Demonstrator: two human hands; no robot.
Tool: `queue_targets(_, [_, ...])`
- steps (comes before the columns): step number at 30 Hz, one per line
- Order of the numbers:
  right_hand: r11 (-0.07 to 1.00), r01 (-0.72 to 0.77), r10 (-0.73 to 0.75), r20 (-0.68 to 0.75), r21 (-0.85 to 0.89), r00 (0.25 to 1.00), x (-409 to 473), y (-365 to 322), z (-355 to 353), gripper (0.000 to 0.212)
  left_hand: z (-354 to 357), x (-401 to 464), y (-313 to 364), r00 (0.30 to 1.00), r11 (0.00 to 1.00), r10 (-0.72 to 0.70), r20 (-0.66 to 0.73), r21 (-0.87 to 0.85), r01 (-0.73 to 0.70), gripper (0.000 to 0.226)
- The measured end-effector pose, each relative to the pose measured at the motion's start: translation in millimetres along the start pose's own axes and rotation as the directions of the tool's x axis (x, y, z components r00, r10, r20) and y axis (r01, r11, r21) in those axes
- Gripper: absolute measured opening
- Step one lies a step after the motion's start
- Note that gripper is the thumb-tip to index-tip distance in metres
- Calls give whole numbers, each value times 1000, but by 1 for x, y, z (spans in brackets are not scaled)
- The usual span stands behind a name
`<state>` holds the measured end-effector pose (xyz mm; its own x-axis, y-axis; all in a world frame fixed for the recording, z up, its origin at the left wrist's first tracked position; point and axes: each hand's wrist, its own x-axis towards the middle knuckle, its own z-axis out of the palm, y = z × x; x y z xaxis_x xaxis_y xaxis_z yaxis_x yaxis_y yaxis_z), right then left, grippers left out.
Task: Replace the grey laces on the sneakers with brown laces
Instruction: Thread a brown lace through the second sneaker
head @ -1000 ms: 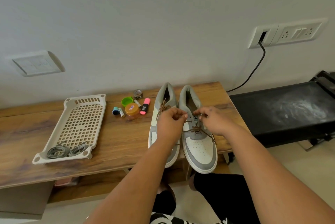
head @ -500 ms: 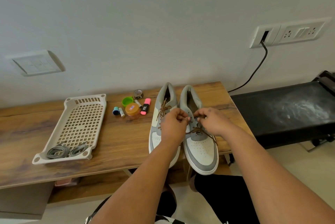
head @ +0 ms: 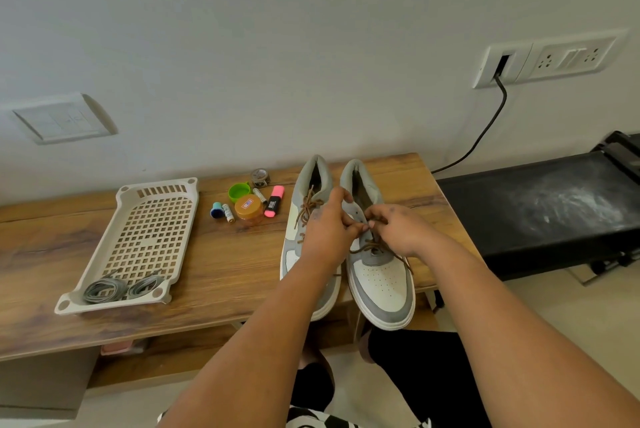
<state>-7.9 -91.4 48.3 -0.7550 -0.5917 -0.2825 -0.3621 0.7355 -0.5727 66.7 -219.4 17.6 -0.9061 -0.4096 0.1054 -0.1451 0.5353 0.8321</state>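
Both hands, left hand (head: pixel 329 230) and right hand (head: pixel 398 230), are pinching the brown lace (head: pixel 372 249) over the right-side sneaker (head: pixel 379 275) on the table (head: pixel 221 265). The lace is looking thin, limp and light; best held near its stiff tip.

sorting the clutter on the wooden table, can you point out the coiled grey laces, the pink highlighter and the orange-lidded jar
coiled grey laces (head: pixel 104 290): head view, middle of the left coil in the tray.
pink highlighter with black label (head: pixel 274 200): head view, on its black label, mid-body.
round orange-lidded jar (head: pixel 248 207): head view, centre of the lid.
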Motion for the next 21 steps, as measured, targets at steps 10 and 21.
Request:
queue_targets(10, [998, 30, -26, -78, 51, 997, 2, 1, 8, 22, -6, 5, -7, 982, 992, 81, 171, 78, -95, 27])
queue_targets(21, [841, 95, 220, -498, 533, 839, 4, 9, -27, 28, -14, 5, -4, 960, 995, 32, 278, 83, -57, 59])
